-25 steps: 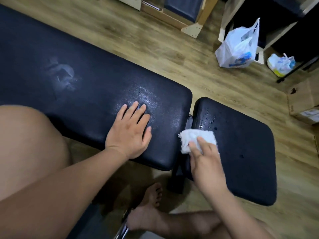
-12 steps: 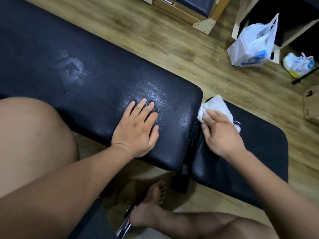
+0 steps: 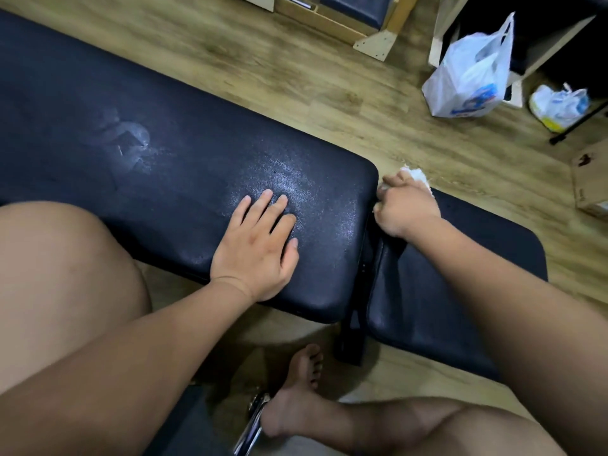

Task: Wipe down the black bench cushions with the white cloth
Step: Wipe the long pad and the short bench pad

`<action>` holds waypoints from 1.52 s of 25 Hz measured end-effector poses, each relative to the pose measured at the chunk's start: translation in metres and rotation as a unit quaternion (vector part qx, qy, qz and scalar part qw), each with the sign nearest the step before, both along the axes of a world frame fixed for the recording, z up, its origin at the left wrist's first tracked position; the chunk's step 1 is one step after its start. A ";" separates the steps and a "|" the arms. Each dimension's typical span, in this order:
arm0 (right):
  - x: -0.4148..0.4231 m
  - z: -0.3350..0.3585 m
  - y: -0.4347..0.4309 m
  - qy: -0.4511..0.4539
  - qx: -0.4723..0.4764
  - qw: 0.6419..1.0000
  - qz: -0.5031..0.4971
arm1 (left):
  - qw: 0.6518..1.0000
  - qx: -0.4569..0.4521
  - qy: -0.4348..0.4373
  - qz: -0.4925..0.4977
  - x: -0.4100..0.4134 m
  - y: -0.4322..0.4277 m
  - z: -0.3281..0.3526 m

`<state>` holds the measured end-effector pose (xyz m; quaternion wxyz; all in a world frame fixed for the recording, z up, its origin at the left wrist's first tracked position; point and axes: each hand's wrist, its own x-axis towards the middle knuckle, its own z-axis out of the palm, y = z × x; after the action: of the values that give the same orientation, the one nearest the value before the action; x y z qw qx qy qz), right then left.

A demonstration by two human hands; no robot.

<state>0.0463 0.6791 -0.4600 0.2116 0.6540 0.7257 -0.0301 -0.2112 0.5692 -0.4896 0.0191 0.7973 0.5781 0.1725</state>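
Observation:
A long black bench cushion [image 3: 164, 179] runs from the upper left to the centre, with a faded logo and a damp sheen. A shorter black seat cushion [image 3: 460, 291] lies to its right across a narrow gap. My left hand [image 3: 256, 245] rests flat on the long cushion near its right end, fingers spread. My right hand [image 3: 406, 205] is closed around the white cloth [image 3: 418, 175] at the seat cushion's far left corner, beside the gap. Most of the cloth is hidden under the fingers.
My bare knee [image 3: 59, 284] fills the left, and my foot [image 3: 296, 399] sits on the wooden floor [image 3: 296, 77] under the bench. White plastic bags [image 3: 470, 77] stand at the upper right, next to a cardboard box [image 3: 592, 179] and wooden furniture [image 3: 378, 31].
My right hand has carried the cloth from the near part of the seat cushion to its far left corner. The left hand has stayed flat on the long cushion.

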 end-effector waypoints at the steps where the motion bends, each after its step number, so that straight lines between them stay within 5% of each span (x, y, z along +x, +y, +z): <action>1: 0.002 0.001 -0.014 0.034 0.026 0.999 0.005 | 1.000 -0.001 -0.001 0.000 0.000 0.000 0.000; 7: -0.013 0.010 -0.161 0.180 0.194 0.964 -0.038 | 1.000 -0.005 -0.008 0.002 -0.001 0.000 -0.001; 11: -0.026 0.008 -0.231 0.159 0.124 0.979 0.040 | 1.000 -0.021 -0.003 0.003 0.000 0.001 0.001; 15: -0.025 0.000 -0.206 0.089 0.098 0.983 0.127 | 0.999 -0.036 0.006 -0.001 0.000 0.002 0.006; 20: -0.041 -0.020 -0.206 0.045 0.121 0.988 0.088 | 0.999 -0.048 0.001 -0.002 -0.002 0.001 0.005; 26: 0.010 -0.006 -0.243 0.156 0.106 0.964 0.189 | 0.999 -0.032 -0.006 -0.020 -0.003 0.003 0.005; 30: 0.079 -0.012 -0.292 0.219 0.139 0.965 0.038 | 0.999 -0.035 -0.005 -0.016 -0.002 0.003 0.004; 33: 0.123 -0.010 -0.318 0.253 0.231 0.933 -0.110 | 0.999 -0.037 0.005 -0.020 0.000 0.001 0.009; 36: 0.099 -0.010 -0.308 0.282 0.279 0.882 -0.255 | 0.993 -0.106 0.047 -0.023 0.003 0.009 0.031; 38: 0.043 -0.016 -0.286 0.324 0.239 0.880 -0.254 | 0.980 -0.169 0.095 -0.044 0.014 0.012 0.052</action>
<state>0.0889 0.3932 -0.4762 -0.2126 0.8002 0.5481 -0.1190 -0.1976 0.5814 -0.4375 0.1061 0.8197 0.5629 -0.0047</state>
